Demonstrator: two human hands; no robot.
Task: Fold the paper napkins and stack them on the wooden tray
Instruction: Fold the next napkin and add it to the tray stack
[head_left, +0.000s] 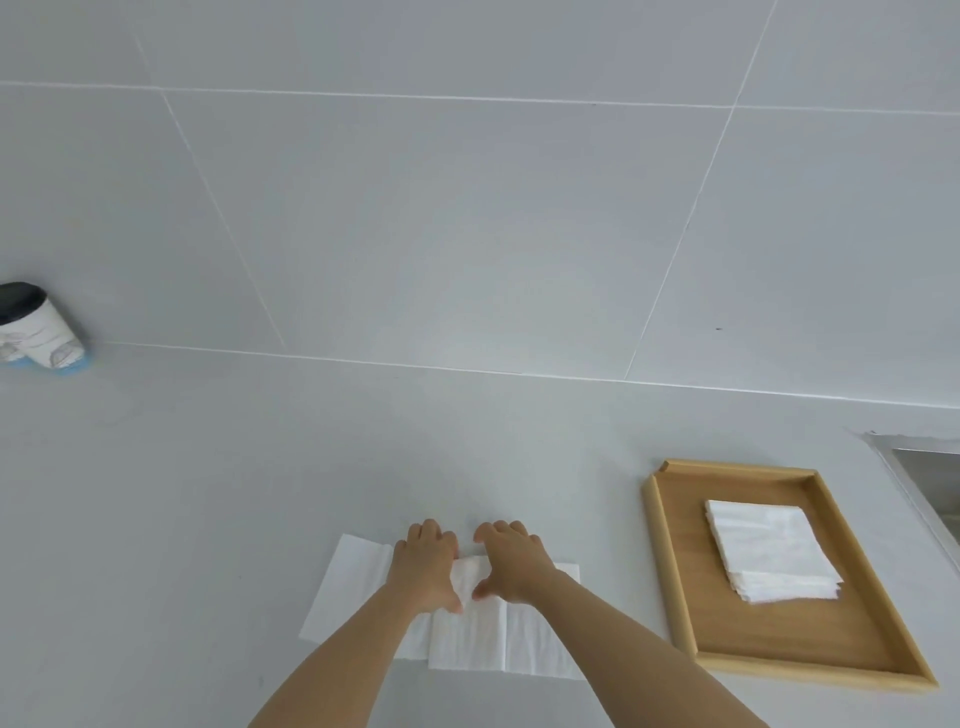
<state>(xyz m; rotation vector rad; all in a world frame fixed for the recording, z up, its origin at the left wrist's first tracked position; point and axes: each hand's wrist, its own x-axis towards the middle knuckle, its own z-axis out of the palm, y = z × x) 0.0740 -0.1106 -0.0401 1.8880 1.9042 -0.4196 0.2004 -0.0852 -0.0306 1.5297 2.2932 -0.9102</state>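
A white paper napkin (467, 639) lies on the grey counter in front of me, partly over another white napkin (343, 592) that sticks out to the left. My left hand (423, 564) and my right hand (511, 564) press flat on the top napkin's far edge, palms down, fingers spread, side by side. To the right sits the wooden tray (670, 571) with a stack of folded white napkins (769, 551) lying in it.
A paper cup (39, 327) with a dark lid stands at the far left against the tiled wall. A metal sink edge (914, 457) shows at the far right behind the tray.
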